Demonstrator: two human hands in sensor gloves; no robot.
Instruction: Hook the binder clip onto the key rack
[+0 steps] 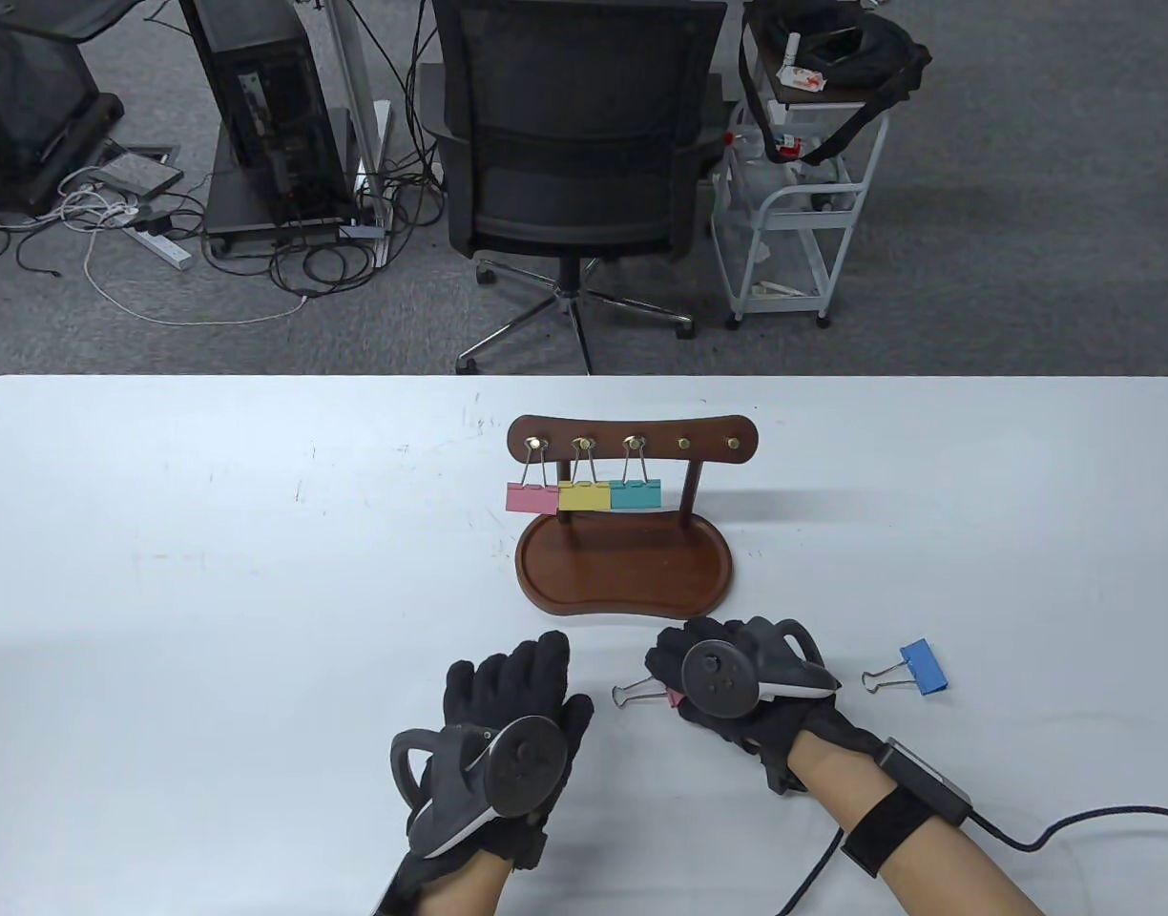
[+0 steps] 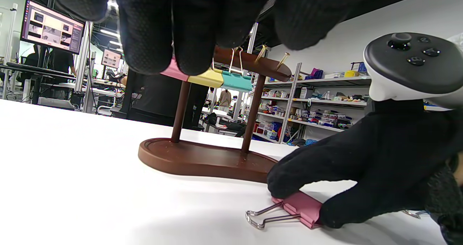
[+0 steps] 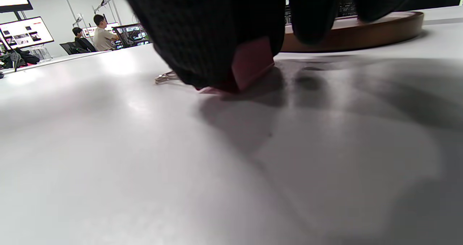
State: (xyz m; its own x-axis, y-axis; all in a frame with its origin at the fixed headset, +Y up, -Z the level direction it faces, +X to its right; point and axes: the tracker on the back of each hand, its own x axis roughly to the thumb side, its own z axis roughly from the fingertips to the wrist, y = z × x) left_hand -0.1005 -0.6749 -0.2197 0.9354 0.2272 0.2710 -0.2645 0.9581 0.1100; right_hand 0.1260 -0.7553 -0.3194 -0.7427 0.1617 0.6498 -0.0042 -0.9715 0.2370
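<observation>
The brown wooden key rack [image 1: 632, 441] stands mid-table on its oval base [image 1: 625, 572]; pink, yellow and teal clips [image 1: 584, 494] hang from its three left hooks, and the two right hooks [image 1: 708, 443] are bare. My right hand [image 1: 675, 673] pinches a pink binder clip [image 2: 302, 209] lying on the table in front of the base, its wire handles [image 1: 634, 693] pointing left. The clip also shows in the right wrist view [image 3: 249, 62]. My left hand [image 1: 508, 687] rests flat on the table to the left of the clip, holding nothing.
A blue binder clip [image 1: 913, 668] lies on the table to the right of my right hand. The rack's base [image 2: 202, 160] is just beyond the pink clip. An office chair [image 1: 574, 143] and a white cart [image 1: 799, 191] stand beyond the table's far edge.
</observation>
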